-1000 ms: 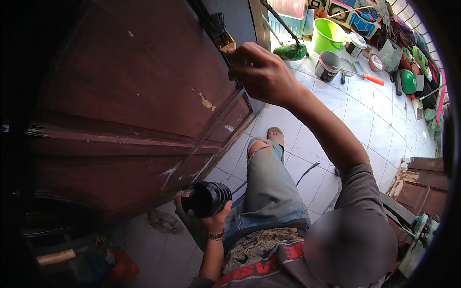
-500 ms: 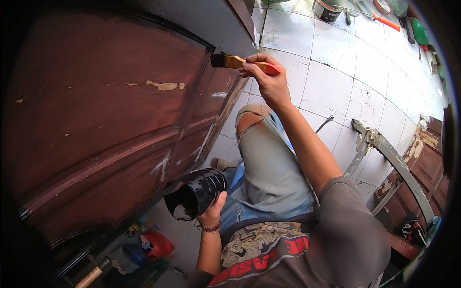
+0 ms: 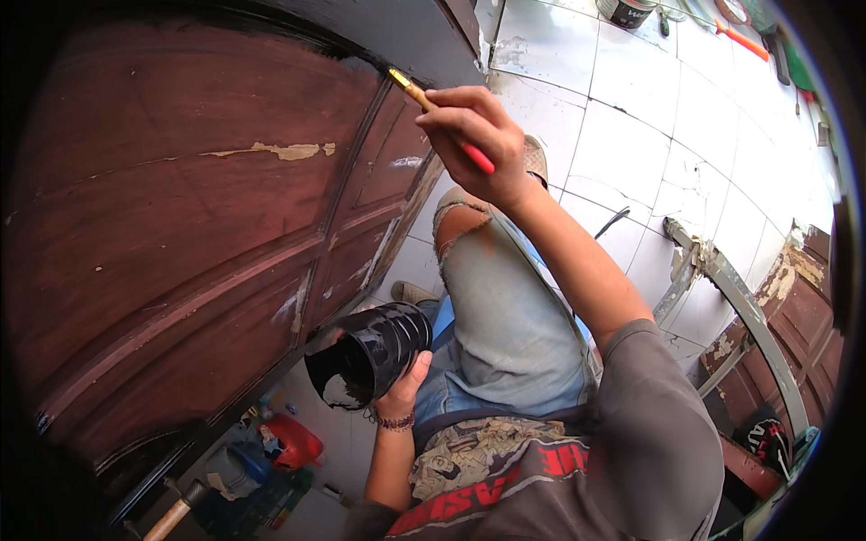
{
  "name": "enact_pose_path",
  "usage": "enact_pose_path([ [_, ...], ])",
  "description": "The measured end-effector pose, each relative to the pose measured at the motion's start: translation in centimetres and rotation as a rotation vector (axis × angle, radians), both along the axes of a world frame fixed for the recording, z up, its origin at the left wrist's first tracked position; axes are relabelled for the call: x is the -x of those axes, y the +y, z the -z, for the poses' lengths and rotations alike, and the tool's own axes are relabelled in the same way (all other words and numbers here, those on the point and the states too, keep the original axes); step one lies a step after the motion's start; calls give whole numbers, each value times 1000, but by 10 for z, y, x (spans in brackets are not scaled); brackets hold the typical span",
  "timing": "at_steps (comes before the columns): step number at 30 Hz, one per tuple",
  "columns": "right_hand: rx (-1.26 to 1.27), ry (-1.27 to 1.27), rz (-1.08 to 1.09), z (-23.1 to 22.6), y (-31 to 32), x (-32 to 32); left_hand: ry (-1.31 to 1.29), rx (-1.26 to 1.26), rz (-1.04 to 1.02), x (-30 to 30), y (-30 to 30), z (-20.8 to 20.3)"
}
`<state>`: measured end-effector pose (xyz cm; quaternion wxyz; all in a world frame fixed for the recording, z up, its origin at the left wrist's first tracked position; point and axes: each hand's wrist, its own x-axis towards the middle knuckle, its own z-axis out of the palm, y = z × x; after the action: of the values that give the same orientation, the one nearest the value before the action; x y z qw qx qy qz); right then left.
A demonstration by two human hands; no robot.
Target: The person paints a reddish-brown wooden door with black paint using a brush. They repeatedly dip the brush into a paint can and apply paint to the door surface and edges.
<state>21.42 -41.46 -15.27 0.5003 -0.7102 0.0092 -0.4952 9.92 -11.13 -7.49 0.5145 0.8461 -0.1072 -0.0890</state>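
While brush-laden (image 3: 433, 113): right grip (image 3: 478, 140) doorward (image 3: 180, 225).

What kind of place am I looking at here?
Probably a home yard or workshop floor: white floor tiles, a worn wooden door being painted, a paint can and loose tools nearby.

Brush (image 3: 424, 97) bristles hidden; paint can (image 3: 624, 11) cut off.

right hand (image 3: 474, 135) gripping paintbrush (image 3: 442, 115), left hand (image 3: 403, 392) holding cup (image 3: 368, 353)
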Motion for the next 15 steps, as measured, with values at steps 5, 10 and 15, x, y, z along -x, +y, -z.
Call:
enact_pose_path([
  [5, 296, 18, -135, 50, -11, -18, 6, -15, 43, -3, -1, -5],
  [10, 364, 83, -118, 72, -24, -5, 31, 59, 12, -3, 0, -2],
  [15, 489, 41, -163, 45, -29, -20, 116, -79, 56, -4, -2, -5],
])
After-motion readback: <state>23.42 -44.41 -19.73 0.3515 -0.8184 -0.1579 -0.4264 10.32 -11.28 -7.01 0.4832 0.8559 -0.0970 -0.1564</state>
